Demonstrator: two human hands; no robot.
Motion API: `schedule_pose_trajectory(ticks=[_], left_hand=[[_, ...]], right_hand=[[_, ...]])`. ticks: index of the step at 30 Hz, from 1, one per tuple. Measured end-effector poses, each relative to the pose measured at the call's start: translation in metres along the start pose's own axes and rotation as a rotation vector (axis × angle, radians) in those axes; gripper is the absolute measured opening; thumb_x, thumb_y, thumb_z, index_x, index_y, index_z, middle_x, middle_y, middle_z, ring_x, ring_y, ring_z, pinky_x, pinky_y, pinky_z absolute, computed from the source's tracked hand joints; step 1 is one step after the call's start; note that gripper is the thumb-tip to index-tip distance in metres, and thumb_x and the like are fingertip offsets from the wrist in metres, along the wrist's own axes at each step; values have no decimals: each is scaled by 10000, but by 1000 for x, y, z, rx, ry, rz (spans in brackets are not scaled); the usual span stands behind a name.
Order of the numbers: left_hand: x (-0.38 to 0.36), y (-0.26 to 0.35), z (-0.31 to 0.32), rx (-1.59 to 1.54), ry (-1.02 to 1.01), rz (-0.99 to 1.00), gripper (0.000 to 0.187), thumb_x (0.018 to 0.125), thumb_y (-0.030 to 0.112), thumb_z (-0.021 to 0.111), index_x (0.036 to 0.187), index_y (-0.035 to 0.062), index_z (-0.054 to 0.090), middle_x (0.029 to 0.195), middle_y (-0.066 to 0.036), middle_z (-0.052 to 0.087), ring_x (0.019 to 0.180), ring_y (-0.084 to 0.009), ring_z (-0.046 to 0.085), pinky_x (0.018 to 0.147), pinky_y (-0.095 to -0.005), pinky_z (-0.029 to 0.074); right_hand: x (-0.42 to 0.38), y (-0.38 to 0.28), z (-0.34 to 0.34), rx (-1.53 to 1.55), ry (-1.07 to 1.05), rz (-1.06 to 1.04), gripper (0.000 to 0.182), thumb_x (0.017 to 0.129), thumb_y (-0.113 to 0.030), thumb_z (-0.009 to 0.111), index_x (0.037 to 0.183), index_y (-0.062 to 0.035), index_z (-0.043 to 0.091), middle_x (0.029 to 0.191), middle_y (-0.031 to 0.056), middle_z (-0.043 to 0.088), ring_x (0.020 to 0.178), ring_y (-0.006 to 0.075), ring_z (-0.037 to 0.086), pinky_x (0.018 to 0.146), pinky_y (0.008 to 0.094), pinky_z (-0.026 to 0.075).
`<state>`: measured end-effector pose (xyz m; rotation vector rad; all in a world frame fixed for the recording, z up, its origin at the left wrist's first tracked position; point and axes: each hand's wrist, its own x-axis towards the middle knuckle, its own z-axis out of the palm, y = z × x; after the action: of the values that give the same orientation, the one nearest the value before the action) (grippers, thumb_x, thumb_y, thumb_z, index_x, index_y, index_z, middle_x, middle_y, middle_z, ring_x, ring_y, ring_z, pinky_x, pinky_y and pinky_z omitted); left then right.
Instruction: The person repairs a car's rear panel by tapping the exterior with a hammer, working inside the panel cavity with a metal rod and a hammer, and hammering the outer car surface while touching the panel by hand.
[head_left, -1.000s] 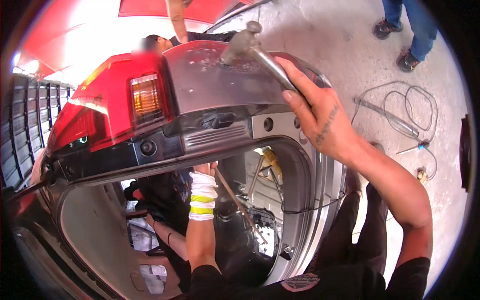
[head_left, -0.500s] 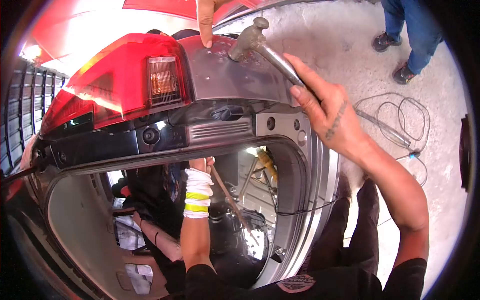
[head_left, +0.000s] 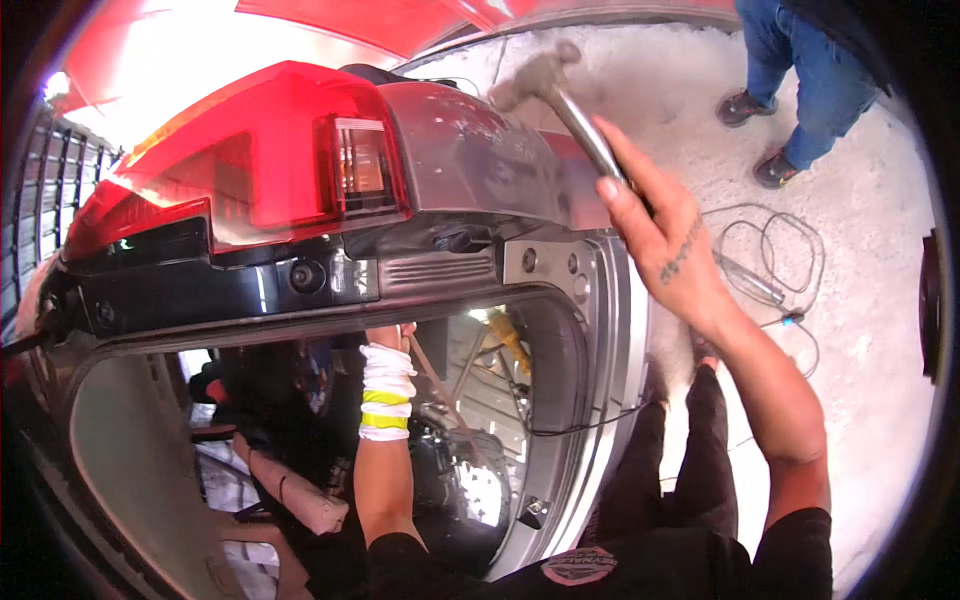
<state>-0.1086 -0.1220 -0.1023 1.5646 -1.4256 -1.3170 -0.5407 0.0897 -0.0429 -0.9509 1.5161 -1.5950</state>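
Note:
My right hand (head_left: 665, 225) grips a metal hammer (head_left: 585, 130) by its handle. The hammer's blurred head is beyond the far edge of the scuffed grey rear body panel (head_left: 470, 150), apart from its surface as far as I can tell. Through the car's rear opening reaches my left arm, with a white and yellow wrap (head_left: 387, 395) at the wrist. My left hand (head_left: 388, 337) is partly hidden under the upper frame. Its fingers look closed at the upper end of a long thin brownish rod (head_left: 440, 385).
Left of the panel is the red tail light (head_left: 270, 160). A black rubber seal and metal frame (head_left: 610, 340) edge the opening. A coiled cable (head_left: 790, 235) lies on the concrete floor (head_left: 860, 330). Another person's legs (head_left: 800, 90) stand at upper right.
The hammer head has lifted off the panel and moved right. Another person's pointing finger has left the panel. The view has shifted slightly, while my left hand stays inside the opening.

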Motion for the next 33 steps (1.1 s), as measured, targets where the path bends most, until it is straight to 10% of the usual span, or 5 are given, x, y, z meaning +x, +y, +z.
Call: schedule_pose_trajectory(ticks=[8,10,24,28,33], left_hand=[[10,-29,-18,-253,114,-147,176,1025,293,604,972,126,615,769,-12,593,509,-101,455,411,-258,323],[4,-21,-22,-497,-150,-147,193,982,305,663,926,125,620,723,-11,581,540,-112,468,465,-277,362],[-16,-35,7,-470,-34,-20,214,1025,227,669,1088,58,784,697,89,516,575,-15,387,519,-234,302],[-12,-40,7,-505,-44,-7,196,1017,203,677,1025,38,783,706,82,542,602,-20,426,551,-230,324],[20,-70,8,-186,74,205,240,1045,244,635,1013,56,780,726,-6,653,601,-59,487,565,-232,389]], right_hand=[[-124,32,-23,-226,64,91,542,1046,-207,550,1536,-4,438,1113,211,717,956,203,672,868,341,517],[-165,40,-31,-244,15,194,551,1035,-218,588,1539,-39,453,686,26,471,603,96,452,568,305,411],[-211,-7,0,-372,-393,239,559,1009,-163,602,1535,-44,456,1040,154,752,660,122,563,724,304,510],[-230,-32,31,-376,-376,354,577,1039,-247,601,1536,-4,437,795,7,595,693,87,485,645,280,423],[-254,-44,56,-402,-446,377,557,1049,-251,593,1533,-19,447,1130,152,703,1001,228,669,934,353,504]])
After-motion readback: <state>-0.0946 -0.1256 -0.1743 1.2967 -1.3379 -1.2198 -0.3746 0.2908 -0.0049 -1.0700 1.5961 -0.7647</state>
